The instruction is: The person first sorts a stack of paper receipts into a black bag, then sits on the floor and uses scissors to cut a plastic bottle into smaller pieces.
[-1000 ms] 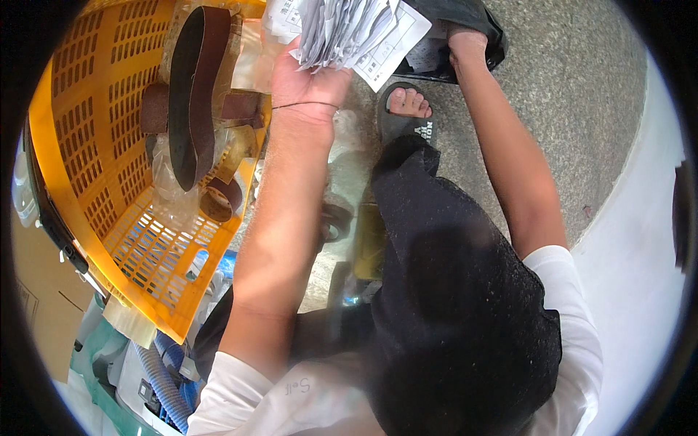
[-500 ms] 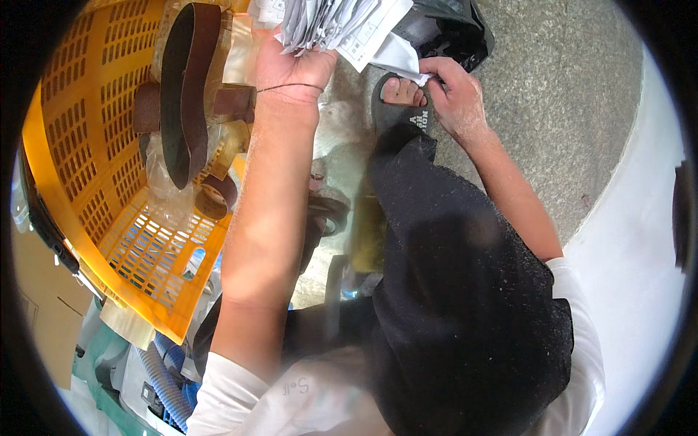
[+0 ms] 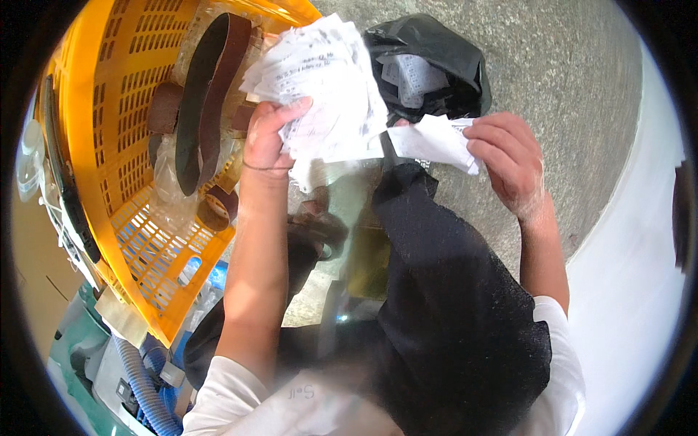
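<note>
1. the left hand (image 3: 270, 138) is closed around a thick fanned stack of white printed paper slips (image 3: 327, 94), held up over the edge of the orange slatted plastic crate (image 3: 123, 94).
2. the right hand (image 3: 509, 156) pinches a single folded white paper slip (image 3: 436, 139) between thumb and fingers, just beside the stack.
3. an open black plastic bag (image 3: 429, 51) (more paper shows inside) lies on the grey concrete floor (image 3: 567, 80) just beyond both hands.
4. a dark brown sanding belt loop (image 3: 207, 94) lies in the crate.

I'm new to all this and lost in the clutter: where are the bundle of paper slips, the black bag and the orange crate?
Bundle of paper slips (image 3: 323, 91): head view, middle of the fanned sheets.
Black bag (image 3: 429, 43): head view, its upper crumpled side.
Orange crate (image 3: 127, 94): head view, slotted inner wall.
</note>
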The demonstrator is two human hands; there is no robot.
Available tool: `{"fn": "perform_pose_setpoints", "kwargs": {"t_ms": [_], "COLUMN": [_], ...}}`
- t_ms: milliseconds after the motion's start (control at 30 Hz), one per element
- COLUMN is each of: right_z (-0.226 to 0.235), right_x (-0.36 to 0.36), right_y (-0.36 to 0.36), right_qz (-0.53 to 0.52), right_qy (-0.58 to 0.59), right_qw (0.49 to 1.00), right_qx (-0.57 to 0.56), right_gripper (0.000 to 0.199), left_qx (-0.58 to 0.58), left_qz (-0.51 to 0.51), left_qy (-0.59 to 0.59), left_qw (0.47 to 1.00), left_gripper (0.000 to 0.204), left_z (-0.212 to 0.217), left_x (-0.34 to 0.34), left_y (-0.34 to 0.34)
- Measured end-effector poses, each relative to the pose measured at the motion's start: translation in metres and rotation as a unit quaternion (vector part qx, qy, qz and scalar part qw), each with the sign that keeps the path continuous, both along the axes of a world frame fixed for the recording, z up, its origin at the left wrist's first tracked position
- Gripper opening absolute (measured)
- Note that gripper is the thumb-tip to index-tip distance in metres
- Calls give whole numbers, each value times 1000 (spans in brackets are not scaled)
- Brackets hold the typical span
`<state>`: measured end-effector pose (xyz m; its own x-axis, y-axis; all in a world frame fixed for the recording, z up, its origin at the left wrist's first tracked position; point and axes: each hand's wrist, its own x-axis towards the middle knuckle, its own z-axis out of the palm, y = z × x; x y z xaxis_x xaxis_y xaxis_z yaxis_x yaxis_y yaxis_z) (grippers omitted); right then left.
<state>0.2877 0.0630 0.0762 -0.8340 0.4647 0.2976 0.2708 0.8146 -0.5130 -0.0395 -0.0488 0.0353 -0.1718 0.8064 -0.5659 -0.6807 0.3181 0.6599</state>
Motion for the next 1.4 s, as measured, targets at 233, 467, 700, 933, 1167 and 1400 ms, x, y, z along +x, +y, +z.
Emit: {"fn": "perform_pose_setpoints", "kwargs": {"t_ms": [233,467,700,933,1167,1400], "right_z": [10,-20,-21,-39,21,61], "right_x": [6,-14,-35,-40,-43,-74], "right_y": [-4,-6,-17,-19,22,17], "right_qz": [-166,-67,-172,-169,5,131], "right_qy": [55,334,336,332,36,-50], "right_qw": [907,644,517,519,912,990], "right_qx": [-384,-685,-768,-769,-409,15], "right_gripper": [16,29,44,46,14,14], "left_qx": [19,-8,-8,-24,-49,-39], "left_qz": [32,3,-8,13,-27,-68], "left_qy": [172,225,122,113,144,103], "left_qw": [984,974,992,993,988,992], "left_gripper": [51,49,48,46,45,45], "left_z": [21,17,13,15,13,16], "left_x": [-15,0,27,36,25,17], "left_y": [-16,-10,-5,-1,-2,-2]}}
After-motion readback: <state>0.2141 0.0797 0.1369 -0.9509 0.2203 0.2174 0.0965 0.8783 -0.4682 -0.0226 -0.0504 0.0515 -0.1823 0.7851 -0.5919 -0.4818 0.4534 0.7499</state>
